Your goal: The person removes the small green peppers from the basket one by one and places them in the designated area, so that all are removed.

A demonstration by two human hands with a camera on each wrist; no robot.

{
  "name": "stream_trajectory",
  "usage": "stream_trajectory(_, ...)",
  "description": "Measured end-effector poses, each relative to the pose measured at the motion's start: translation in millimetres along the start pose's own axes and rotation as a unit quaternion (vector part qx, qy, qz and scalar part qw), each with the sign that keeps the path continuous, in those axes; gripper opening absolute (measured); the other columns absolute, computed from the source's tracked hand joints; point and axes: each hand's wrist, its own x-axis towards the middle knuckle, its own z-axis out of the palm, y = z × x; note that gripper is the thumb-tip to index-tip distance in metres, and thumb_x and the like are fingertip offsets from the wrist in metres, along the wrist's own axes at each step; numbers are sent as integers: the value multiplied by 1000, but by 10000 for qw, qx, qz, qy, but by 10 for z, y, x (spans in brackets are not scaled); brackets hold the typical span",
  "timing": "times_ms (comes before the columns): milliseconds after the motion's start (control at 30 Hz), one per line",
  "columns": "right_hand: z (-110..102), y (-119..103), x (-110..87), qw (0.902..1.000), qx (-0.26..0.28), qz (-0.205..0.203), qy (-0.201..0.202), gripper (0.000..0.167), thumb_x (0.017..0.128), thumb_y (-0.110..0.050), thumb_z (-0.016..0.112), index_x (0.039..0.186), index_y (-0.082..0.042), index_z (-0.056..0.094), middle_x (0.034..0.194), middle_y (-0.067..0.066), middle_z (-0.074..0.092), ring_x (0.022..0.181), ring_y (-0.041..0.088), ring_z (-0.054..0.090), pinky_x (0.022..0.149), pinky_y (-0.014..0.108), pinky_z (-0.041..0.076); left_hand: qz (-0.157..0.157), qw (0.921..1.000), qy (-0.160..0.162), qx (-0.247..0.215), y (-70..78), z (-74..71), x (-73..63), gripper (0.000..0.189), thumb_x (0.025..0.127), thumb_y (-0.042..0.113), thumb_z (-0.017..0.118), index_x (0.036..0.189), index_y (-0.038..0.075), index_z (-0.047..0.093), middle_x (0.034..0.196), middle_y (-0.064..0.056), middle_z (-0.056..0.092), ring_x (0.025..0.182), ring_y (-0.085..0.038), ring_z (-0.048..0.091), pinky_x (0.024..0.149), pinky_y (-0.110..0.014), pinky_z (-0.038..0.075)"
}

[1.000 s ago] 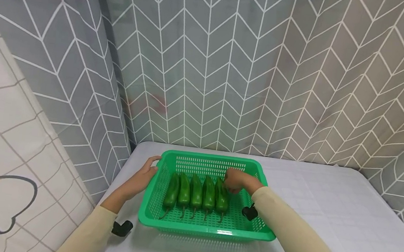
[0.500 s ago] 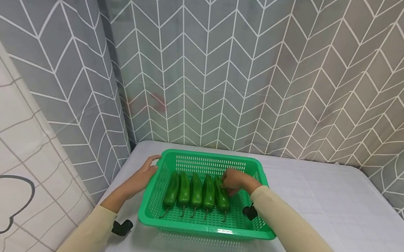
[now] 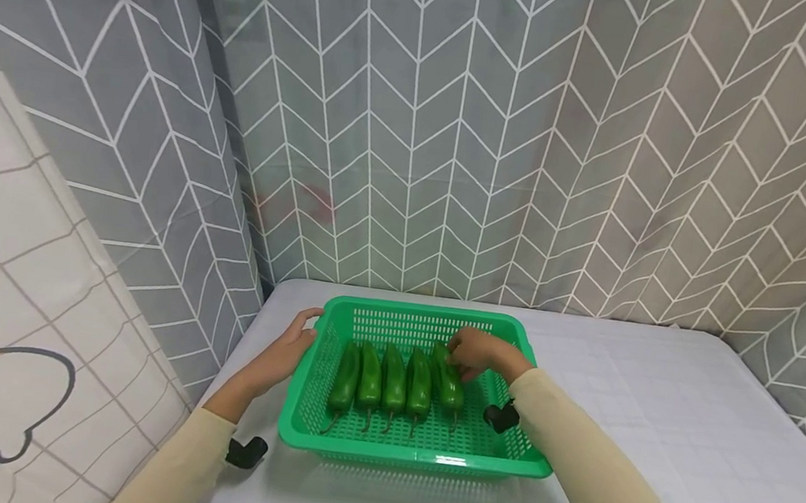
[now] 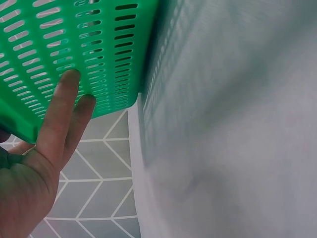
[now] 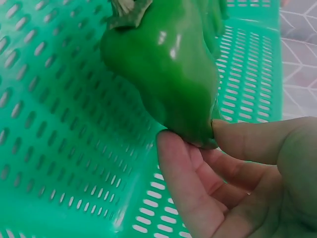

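Several long green peppers lie side by side in a green plastic basket point(image 3: 415, 456), stems towards me. At the right end of the row, my right hand point(image 3: 484, 354) pinches the far tip of one green pepper point(image 3: 449, 383). The right wrist view shows that pepper point(image 5: 168, 64) close up, its tip between thumb and fingers point(image 5: 237, 141). My left hand point(image 3: 285, 354) holds the basket's left side by the rim. Seen from the left wrist, two nearly straight fingers touch the slotted outer wall point(image 4: 104, 54); the thumb, partly cut off, is near the rim.
A white cloth covers the table point(image 3: 642, 398) under the basket. Behind hangs a grey patterned curtain point(image 3: 456, 124), with a white lined sheet point(image 3: 12, 237) at the left. The basket has bare floor point(image 3: 472, 428) right of the peppers.
The pinched pepper has shifted slightly right and away from me, leaving a wider gap beside its neighbour. My right hand has moved with it. The left hand has stayed at the rim.
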Motion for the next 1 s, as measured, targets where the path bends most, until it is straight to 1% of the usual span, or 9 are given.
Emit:
stream_trajectory(100, -39, -9, -13, 10000, -9, -71, 43, 41, 99, 1, 60, 136, 17, 51, 110, 25, 67, 88, 30, 72, 73, 38, 61, -37, 10000, 26, -20, -12, 7, 11, 45, 114, 24, 22, 158, 13, 16, 120, -18, 62, 90, -22, 66, 89, -38, 50)
stream_trajectory(200, -78, -15, -35, 9998, 16, -182, 62, 41, 100, 0, 59, 136, 16, 51, 105, 23, 69, 90, 30, 72, 75, 39, 60, -36, 10000, 34, -54, -29, 9, 20, 45, 114, 26, 22, 158, 14, 17, 120, -17, 62, 90, -22, 67, 89, -38, 50)
stream_trajectory(267, -105, -16, -57, 9996, 84, -277, 50, 41, 101, -1, 58, 137, 17, 50, 106, 23, 69, 92, 31, 72, 76, 40, 60, -8, 10000, 29, -66, -38, 5, 23, 46, 114, 27, 23, 158, 13, 17, 120, -17, 62, 90, -22, 67, 88, -38, 50)
stream_trajectory(400, -151, -5, -99, 9986, 374, -361, 60, 43, 100, -1, 58, 138, 19, 47, 112, 27, 67, 95, 34, 71, 77, 40, 60, -37, 9998, 23, -181, -25, 4, 10, 45, 114, 28, 23, 157, 15, 17, 118, -17, 63, 89, -23, 67, 85, -36, 52)
stream_trajectory(467, -183, 5, -125, 9982, 474, -359, 66, 45, 101, -2, 58, 139, 18, 46, 118, 29, 64, 100, 36, 70, 77, 39, 60, -26, 9998, -16, -210, -22, 2, 5, 45, 114, 27, 23, 157, 14, 17, 118, -17, 63, 88, -23, 67, 83, -36, 53)
stream_trajectory(633, -293, 25, -195, 9982, 488, -348, 71, 48, 103, -6, 57, 143, 16, 43, 135, 34, 53, 112, 40, 64, 81, 40, 59, -58, 9994, -72, -340, -16, -3, -11, 46, 115, 28, 24, 158, 14, 16, 116, -17, 62, 86, -23, 67, 78, -36, 55)
stream_trajectory(733, -375, 26, -239, 9973, 516, -509, 124, 48, 103, -6, 56, 144, 17, 42, 137, 36, 50, 111, 40, 64, 81, 41, 59, -139, 9983, -118, -551, -23, -11, -11, 47, 114, 29, 26, 158, 16, 16, 118, -19, 60, 89, -24, 66, 77, -39, 57)
stream_trajectory(867, -469, 31, -311, 9955, 590, -719, 198, 47, 103, -5, 56, 142, 18, 43, 133, 36, 53, 109, 40, 66, 82, 43, 59, -309, 9963, -181, -785, -40, -24, -3, 48, 114, 32, 30, 158, 19, 16, 124, -19, 59, 96, -25, 66, 82, -45, 57)
stream_trajectory(1000, -544, 50, -383, 9947, 680, -747, 188, 47, 104, -7, 55, 142, 17, 42, 132, 35, 53, 111, 41, 64, 86, 45, 58, -411, 9953, -192, -859, -44, -43, -3, 51, 113, 35, 34, 159, 21, 16, 127, -19, 59, 101, -27, 66, 85, -48, 56)
